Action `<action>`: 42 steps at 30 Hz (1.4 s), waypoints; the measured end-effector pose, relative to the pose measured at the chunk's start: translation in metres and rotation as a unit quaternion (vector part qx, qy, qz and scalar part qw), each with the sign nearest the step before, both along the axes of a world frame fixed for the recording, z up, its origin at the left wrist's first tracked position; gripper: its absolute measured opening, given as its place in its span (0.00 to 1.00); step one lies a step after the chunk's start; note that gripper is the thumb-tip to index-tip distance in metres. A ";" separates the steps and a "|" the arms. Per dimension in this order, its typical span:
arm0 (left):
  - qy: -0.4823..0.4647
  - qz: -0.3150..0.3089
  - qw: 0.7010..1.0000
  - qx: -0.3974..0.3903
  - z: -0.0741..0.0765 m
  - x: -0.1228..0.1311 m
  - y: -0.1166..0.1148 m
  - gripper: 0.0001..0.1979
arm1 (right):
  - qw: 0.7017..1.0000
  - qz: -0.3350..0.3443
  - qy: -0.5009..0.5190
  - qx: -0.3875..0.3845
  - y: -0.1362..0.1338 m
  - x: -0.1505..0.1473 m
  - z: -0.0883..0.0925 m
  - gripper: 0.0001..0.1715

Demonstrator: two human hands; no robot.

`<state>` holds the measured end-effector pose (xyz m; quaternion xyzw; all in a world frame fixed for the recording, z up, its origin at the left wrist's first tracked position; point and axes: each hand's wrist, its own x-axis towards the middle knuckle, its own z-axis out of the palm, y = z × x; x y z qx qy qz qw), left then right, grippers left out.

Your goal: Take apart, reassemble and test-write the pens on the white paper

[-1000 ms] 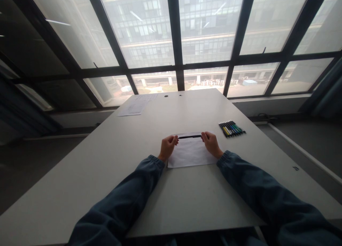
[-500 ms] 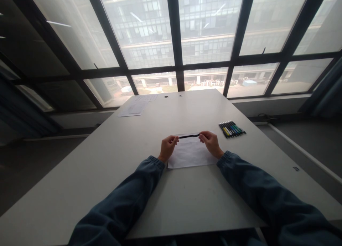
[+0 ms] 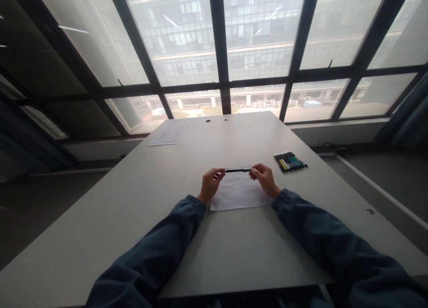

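Note:
A slim black pen [image 3: 236, 170] is held level between my two hands, over the far edge of a white sheet of paper [image 3: 241, 194]. My left hand [image 3: 211, 183] pinches its left end with thumb and fingertips. At the other end, my right hand [image 3: 265, 178] grips the pen, and its fingers cover the tip of that end. Both wrists are close to the sheet's sides. To the right of my right hand lies a row of several pens [image 3: 289, 162], mostly black with yellow, white, blue and green parts.
The white table [image 3: 247, 250] stretches away to large framed windows [image 3: 257, 36]. Printed papers [image 3: 165, 134] lie at its far left, and a dark round hole [image 3: 207, 121] shows near the far edge. A small dark mark [image 3: 370, 211] is on the right side.
The pen has turned slightly to lie more level, and my left fingers have shifted a little at its end. The paper and the row of pens have stayed put.

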<state>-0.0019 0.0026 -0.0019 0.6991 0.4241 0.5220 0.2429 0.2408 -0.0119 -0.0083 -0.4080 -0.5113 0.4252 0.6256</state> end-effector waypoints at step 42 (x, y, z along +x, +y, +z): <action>0.206 -0.051 0.970 0.115 -0.005 -0.011 -0.001 0.10 | 0.998 0.050 -0.026 -0.016 0.002 0.003 -0.005 0.20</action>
